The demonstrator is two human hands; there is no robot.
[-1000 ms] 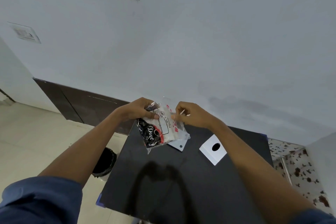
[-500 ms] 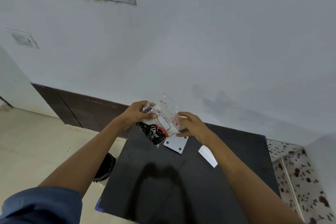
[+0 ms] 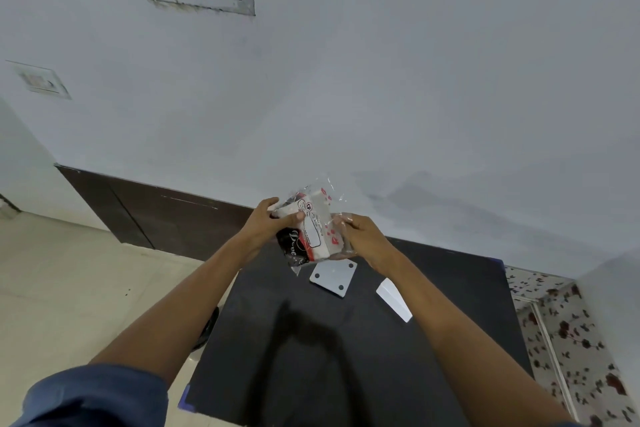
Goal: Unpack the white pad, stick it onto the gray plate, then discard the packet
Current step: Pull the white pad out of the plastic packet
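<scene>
Gripping packet (image 3: 313,229): left hand (image 3: 268,222) and right hand (image 3: 362,236) closed on it above gray plate (image 3: 333,277).

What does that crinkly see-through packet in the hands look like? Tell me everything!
The clear crinkly plastic packet has red heart prints, a black-and-red label and something white inside. It is held tilted in the air above the far edge of the black table, with the left hand and right hand gripping opposite sides.

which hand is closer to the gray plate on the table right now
Right. The right hand holds the packet just above the gray plate; the left hand grips it farther left.
</scene>
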